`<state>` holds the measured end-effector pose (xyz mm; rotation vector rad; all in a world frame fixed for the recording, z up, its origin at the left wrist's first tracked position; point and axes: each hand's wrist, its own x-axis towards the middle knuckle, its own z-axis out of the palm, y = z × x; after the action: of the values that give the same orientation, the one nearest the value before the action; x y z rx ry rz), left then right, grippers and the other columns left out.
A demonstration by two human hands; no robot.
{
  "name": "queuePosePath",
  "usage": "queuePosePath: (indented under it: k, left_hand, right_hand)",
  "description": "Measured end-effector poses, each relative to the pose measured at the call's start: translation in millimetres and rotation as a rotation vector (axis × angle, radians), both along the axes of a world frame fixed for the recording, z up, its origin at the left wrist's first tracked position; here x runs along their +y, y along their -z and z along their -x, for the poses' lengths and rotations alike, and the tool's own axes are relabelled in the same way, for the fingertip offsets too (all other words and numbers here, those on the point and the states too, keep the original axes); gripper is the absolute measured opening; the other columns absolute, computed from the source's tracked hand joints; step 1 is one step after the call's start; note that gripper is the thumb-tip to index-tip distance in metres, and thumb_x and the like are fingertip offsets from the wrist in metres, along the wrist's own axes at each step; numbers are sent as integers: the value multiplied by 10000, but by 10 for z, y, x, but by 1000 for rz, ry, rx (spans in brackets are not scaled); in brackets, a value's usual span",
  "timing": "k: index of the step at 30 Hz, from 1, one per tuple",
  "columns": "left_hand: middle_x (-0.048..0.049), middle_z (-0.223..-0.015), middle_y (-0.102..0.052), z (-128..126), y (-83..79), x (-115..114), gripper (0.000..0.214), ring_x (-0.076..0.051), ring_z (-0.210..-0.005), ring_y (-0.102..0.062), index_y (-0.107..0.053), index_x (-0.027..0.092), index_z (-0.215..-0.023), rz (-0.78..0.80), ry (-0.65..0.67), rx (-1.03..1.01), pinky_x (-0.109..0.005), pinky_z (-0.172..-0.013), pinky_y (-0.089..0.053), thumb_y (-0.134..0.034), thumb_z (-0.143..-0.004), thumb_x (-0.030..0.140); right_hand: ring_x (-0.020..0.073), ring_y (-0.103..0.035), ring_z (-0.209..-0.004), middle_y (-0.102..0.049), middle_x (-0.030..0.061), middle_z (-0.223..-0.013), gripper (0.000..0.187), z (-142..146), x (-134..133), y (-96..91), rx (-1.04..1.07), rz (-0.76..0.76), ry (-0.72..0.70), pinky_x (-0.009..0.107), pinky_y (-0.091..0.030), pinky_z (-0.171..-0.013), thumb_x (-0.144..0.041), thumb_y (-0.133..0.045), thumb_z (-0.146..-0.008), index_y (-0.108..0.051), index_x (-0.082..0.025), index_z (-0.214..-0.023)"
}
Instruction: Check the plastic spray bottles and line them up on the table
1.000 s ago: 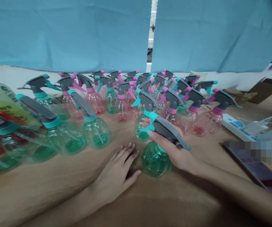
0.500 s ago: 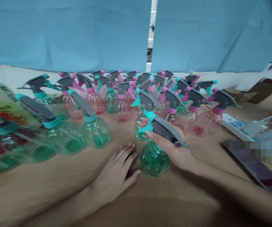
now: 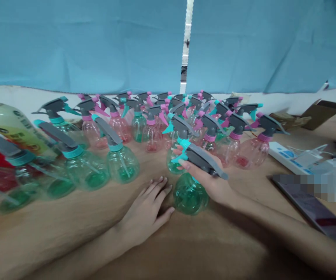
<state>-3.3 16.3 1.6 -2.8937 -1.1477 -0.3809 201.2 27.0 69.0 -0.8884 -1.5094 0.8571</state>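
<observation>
My right hand (image 3: 211, 177) is wrapped round the neck and trigger head of a green spray bottle (image 3: 189, 196), which is upright at the table's middle. Its head is dark grey with a turquoise nozzle and trigger. My left hand (image 3: 149, 204) lies flat on the wooden table (image 3: 104, 237), fingers stretched out, just left of that bottle and apart from it. Directly behind the held bottle is another green spray bottle (image 3: 174, 159). Nearest to my left hand on the far side is a clear green spray bottle (image 3: 123, 165).
Several pink spray bottles (image 3: 152, 136) and green ones crowd the back. More green bottles (image 3: 88, 171) line the left, before a large yellow-green container (image 3: 16, 124). At right are a power strip (image 3: 290, 157), a dark phone-like slab (image 3: 310, 206) and an open cardboard box (image 3: 322, 112).
The view has turned slightly, so the bottles at left sit a little further right. My hands keep their places, the right one still round the green spray bottle.
</observation>
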Motion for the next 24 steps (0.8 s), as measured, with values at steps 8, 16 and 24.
queuePosePath:
  k: [8,16,24]
  left_hand:
    - [-163,-1429,-445,-20,8,-7,521,-288,-1347,-362,-435,83,-1365,-4,-18,16,-468,-1087,-316,-486,-953,396]
    - [-177,-1409,-467,-19,8,-25,495,-294,-1329,-392,-474,68,-1336,-23,-27,6,-459,-1094,-306,-490,-954,381]
    - [-163,-1392,-491,153,44,-124,452,-292,-1317,-411,-492,94,-1312,-52,-43,-45,-466,-1071,-340,-454,-956,370]
  right_hand:
    - [219,-652,-776,-682,18,-854,525,-55,-53,121,-93,-37,115,367,-529,-716,-499,-733,-678,-613,-259,-1129]
    - [297,-561,-1167,-605,114,-1257,550,-278,-403,383,-380,-15,207,490,-444,-979,-475,-683,-766,-504,-215,-1217]
    - [278,-607,-1038,-622,109,-1131,504,-229,-437,315,-619,-178,321,467,-495,-885,-503,-658,-783,-507,-203,-1159]
